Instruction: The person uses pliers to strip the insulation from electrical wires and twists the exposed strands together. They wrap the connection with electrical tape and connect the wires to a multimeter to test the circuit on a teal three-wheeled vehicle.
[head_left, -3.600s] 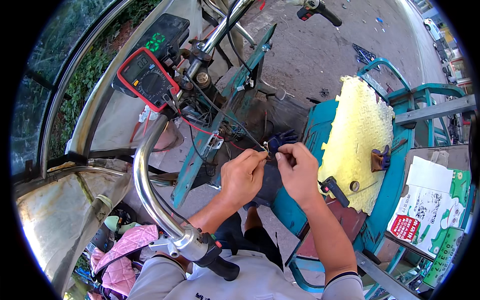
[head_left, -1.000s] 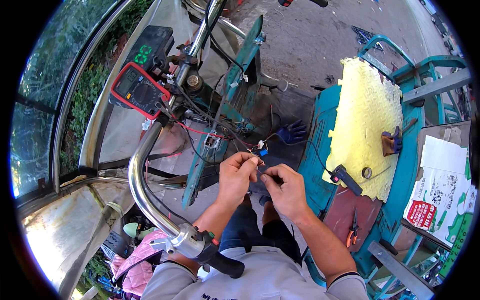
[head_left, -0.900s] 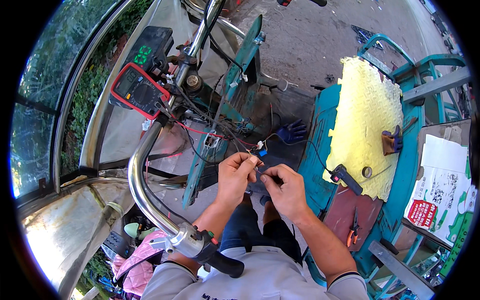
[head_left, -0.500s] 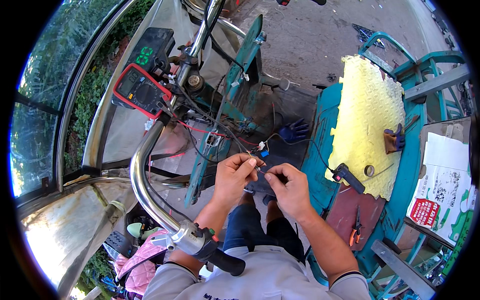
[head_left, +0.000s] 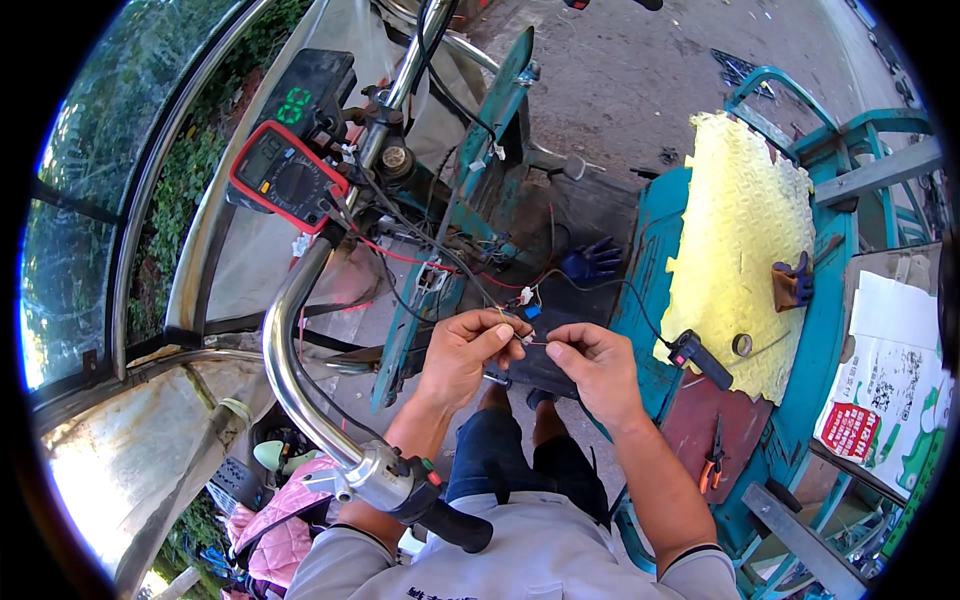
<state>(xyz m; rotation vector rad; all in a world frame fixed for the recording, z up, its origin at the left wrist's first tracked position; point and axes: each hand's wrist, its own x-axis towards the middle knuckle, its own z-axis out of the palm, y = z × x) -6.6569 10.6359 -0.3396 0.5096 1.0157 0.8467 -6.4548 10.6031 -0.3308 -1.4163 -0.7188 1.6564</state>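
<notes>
Both my hands are in front of the handlebar stem. My left hand [head_left: 465, 355] pinches thin wires [head_left: 505, 315] and a small piece at their ends, too small to name. My right hand [head_left: 590, 365], a little to the right, grips a thin reddish wire [head_left: 538, 343] between thumb and index finger. Just above them hang a white connector [head_left: 526, 296] and a blue connector [head_left: 533, 312]. A red-framed multimeter [head_left: 282, 170] rests on the handlebar by a dark display [head_left: 312, 78], red and black leads running down among the loose wiring.
The chrome handlebar [head_left: 290, 380] curves past my left forearm. On the teal seat frame [head_left: 650, 240] lie a yellow foam mat [head_left: 735, 220], gloves [head_left: 793, 284], a tape roll [head_left: 742, 344], a switch grip [head_left: 700, 358] and orange-handled pliers [head_left: 712, 460]. Another dark glove [head_left: 590, 262] lies on the floorboard.
My right hand has moved to the right, away from my left hand, with the thin wire stretched between them. My left hand stays nearly in place. The whole view has shifted slightly.
</notes>
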